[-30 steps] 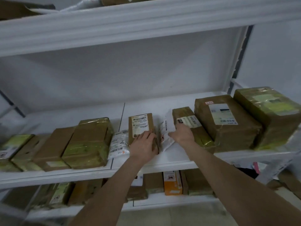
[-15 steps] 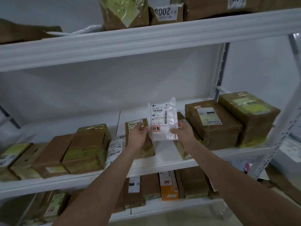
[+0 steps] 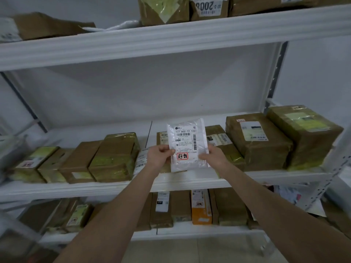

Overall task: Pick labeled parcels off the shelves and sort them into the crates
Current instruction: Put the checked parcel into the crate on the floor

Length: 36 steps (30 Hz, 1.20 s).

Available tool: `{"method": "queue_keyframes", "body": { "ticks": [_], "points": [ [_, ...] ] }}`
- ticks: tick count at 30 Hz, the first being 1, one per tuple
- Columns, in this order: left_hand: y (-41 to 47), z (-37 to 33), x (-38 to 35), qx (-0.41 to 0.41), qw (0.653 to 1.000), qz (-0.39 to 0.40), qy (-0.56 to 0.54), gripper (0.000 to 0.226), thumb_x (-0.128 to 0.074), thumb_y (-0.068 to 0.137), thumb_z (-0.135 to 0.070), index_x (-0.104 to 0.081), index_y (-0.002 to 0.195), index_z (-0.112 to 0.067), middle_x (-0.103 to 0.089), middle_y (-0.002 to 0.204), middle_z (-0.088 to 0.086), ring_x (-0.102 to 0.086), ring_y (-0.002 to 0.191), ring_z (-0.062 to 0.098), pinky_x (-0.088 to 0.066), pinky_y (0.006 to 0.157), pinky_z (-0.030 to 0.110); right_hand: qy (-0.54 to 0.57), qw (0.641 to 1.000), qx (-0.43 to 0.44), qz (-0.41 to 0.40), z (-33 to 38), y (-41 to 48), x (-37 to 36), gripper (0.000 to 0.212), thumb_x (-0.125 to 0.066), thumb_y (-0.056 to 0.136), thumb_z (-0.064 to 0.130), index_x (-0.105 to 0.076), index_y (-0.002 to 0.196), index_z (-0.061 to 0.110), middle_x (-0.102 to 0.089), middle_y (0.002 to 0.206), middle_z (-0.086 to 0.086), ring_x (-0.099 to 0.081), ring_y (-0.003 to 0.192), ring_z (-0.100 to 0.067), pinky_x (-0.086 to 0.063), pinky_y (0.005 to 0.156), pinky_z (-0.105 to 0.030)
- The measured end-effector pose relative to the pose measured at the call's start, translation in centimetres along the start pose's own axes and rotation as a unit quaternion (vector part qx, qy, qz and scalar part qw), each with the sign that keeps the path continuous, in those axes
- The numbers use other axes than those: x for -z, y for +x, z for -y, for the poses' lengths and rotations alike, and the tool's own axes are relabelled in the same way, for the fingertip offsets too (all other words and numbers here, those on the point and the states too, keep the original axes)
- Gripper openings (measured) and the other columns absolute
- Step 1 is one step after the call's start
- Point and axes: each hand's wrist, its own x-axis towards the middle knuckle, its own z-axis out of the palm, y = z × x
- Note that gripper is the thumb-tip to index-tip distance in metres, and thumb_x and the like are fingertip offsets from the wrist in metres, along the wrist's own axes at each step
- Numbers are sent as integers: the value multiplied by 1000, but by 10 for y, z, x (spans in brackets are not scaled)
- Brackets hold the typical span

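Place: parcel stockroom or courier depot
Shelving: white metal shelves [image 3: 171, 40] in tiers against a plain wall
Stock: taped brown boxes [image 3: 258, 141] bearing barcoded shipping labels [image 3: 250, 130]

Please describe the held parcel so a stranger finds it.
Find the white metal middle shelf lined with brown taped cardboard boxes. Before it, the left hand and right hand hold a flat white plastic mailer bag upright. Unlike the boxes, it is thin, white, with a red-framed stamp.

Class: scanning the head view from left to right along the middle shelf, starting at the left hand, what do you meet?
left hand → white labeled parcel → right hand → large brown box with white label → tape-wrapped box
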Motion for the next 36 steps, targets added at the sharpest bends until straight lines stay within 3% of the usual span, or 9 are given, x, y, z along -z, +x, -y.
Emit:
{"method": "queue_keyframes", "body": {
  "ticks": [3, 7, 9, 13, 17, 24, 27, 31, 36],
  "points": [
    [-10, 6, 11, 11, 1000, -18, 7, 18, -70, 82, -3, -67, 100, 1, -70, 100, 18, -68, 85, 29, -57, 82, 41, -15, 1000, 15, -18, -3, -2, -14, 23, -68, 86, 24, -64, 107, 16, -69, 100, -1, -65, 87, -14, -55, 80, -33],
    [-24, 15, 30, 24, 999, -39, 15, 23, -68, 84, -1, -66, 105, 6, -67, 82, 12, -59, 61, 16, -55, 57, 21, -99, 990, 79, -57, -1, -9, -37, 20, -71, 83, 28, -53, 91, 31, -58, 77, 17, -55, 67, 3, -41, 53, -18],
    [-32, 25, 44, 36, 997, -58, 30, 22, -69, 83, -3, -68, 104, 3, -69, 85, 11, -60, 63, 14, -55, 60, 20, -124, 986, 104, -44, 0, -12, -53, 23, -72, 83, 27, -55, 98, 27, -59, 78, 17, -56, 66, 0, -43, 50, -18],
    [-50, 55, 87, 78, 989, -109, 58, 20, -71, 83, -7, -69, 102, -1, -69, 86, 9, -61, 63, 12, -54, 59, 18, -168, 980, 107, 18, 0, -26, -100, 37, -71, 83, 33, -55, 111, 15, -67, 104, 0, -65, 89, -20, -53, 71, -33],
    [-76, 91, 137, 105, 979, -162, 67, 21, -72, 82, -8, -70, 102, 0, -71, 86, 9, -62, 63, 14, -56, 64, 23, -239, 961, 122, 64, -5, -45, -152, 45, -69, 81, 43, -55, 119, 21, -67, 111, 1, -63, 97, -22, -43, 67, -29],
    [-121, 145, 227, 137, 968, -202, 59, 14, -74, 81, -9, -72, 94, -6, -73, 79, 5, -69, 67, 16, -59, 67, 27, -267, 945, 133, 132, -9, -85, -262, 52, -67, 82, 38, -48, 127, 21, -59, 120, -1, -58, 106, -24, -46, 75, -33],
    [-143, 175, 273, 155, 960, -225, 55, 17, -74, 80, -8, -72, 97, -5, -70, 71, -1, -65, 58, 9, -56, 57, 21, -306, 929, 123, 166, -12, -106, -320, 61, -68, 82, 38, -38, 132, 21, -61, 118, -3, -59, 105, -27, -46, 70, -34],
    [-181, 218, 349, 165, 947, -271, 47, 23, -74, 79, -8, -72, 102, -11, -69, 71, -10, -62, 54, 3, -48, 48, 12, -354, 905, 108, 212, -15, -142, -411, 57, -70, 80, 42, -43, 123, 17, -60, 120, -7, -57, 112, -30, -50, 84, -39],
    [-234, 264, 446, 193, 935, -297, -18, 24, -68, 83, -6, -69, 105, -17, -74, 96, 1, -72, 85, 25, -58, 78, 47, -361, 881, 118, 281, -17, -201, -534, 55, -71, 78, 43, -50, 122, 17, -56, 122, -4, -54, 113, -26, -48, 90, -40]
  ]
}}
